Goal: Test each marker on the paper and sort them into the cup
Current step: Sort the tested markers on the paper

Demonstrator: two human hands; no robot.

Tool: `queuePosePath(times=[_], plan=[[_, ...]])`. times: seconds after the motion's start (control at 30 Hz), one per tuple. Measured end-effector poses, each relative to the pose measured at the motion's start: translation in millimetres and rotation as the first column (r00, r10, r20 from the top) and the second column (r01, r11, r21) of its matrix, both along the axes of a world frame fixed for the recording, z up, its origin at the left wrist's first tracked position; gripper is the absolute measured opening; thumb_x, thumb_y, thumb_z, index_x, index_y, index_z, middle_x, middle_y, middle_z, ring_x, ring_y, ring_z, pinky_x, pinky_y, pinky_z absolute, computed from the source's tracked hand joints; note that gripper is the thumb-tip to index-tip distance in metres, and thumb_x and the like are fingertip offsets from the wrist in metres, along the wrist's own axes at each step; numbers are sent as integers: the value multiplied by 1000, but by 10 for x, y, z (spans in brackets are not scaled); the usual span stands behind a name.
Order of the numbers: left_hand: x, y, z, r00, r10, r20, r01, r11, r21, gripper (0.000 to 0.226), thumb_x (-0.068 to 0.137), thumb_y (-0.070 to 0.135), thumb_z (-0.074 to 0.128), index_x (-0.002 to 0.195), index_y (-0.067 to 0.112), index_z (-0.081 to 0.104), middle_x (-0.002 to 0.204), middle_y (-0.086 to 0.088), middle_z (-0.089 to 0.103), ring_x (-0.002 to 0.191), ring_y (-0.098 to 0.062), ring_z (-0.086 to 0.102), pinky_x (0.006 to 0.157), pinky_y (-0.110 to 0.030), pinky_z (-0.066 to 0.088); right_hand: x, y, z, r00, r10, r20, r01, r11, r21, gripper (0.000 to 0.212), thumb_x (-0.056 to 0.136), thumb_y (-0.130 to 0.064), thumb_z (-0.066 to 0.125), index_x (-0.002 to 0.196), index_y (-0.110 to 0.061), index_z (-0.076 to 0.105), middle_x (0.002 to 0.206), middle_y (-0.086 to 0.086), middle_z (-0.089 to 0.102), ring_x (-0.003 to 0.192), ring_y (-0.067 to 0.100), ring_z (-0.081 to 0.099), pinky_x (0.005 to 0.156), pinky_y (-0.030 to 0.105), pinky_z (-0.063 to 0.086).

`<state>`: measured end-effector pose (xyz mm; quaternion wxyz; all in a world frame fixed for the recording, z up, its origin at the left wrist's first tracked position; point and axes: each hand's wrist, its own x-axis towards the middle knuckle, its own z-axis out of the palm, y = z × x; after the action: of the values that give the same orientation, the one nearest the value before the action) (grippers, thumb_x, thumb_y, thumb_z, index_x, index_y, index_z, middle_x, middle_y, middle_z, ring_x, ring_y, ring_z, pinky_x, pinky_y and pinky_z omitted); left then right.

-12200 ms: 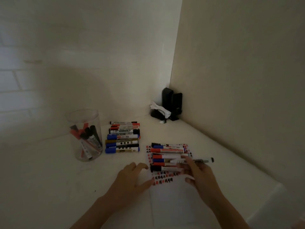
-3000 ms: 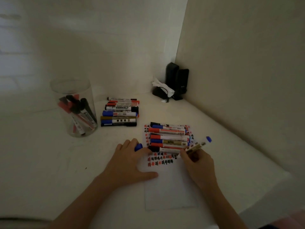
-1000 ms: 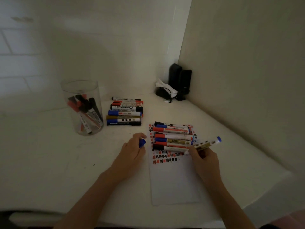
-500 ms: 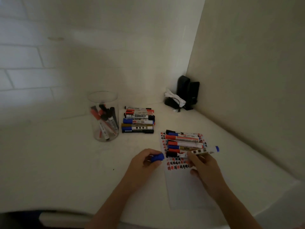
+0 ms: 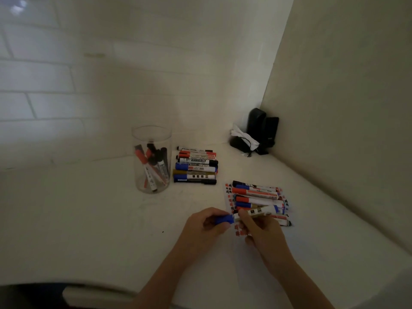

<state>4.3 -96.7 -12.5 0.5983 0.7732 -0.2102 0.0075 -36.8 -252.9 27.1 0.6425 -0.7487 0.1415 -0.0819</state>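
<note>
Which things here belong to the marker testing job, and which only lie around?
Job: blue cap in left hand; marker in right hand; paper; cup; markers on paper; markers beside cup.
Lying about: black devices and white wad in the corner.

Room dim throughout, warm cast. Faint light patch on tiled wall [image 5: 33,81], upper left; right wall [image 5: 345,108] flat, shadowed. Corner behind black object [image 5: 263,130] darkest. Soft shadows beneath both forearms. Wide-angle bowing along tabletop [image 5: 89,219] edge. Image grainy, soft; marker print illegible. No glare.
</note>
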Motion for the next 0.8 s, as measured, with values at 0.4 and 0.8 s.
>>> queuePosePath(times=[0.4,0.8], plan=[[33,14,-20,996,90,-30,-91,994,-58,23,84,8,69,101,22,68,96,8,69,84,-3,65,77,-14,52,141,139,-107,999,19,-48,-16,998,62,30,83,-33,70,78,-3,67,58,1,58,55,12,52,56,24,45],[-85,86,113,999,35,33,-34,999,-16,27,81,7,72,96,29,68,94,13,69,89,-1,64,79,-13,48,-183,-425,269,974,186,-131,-189,982,-5,19,85,-29,68,94,-12,73,78,9,72,66,14,65,63,24,52]])
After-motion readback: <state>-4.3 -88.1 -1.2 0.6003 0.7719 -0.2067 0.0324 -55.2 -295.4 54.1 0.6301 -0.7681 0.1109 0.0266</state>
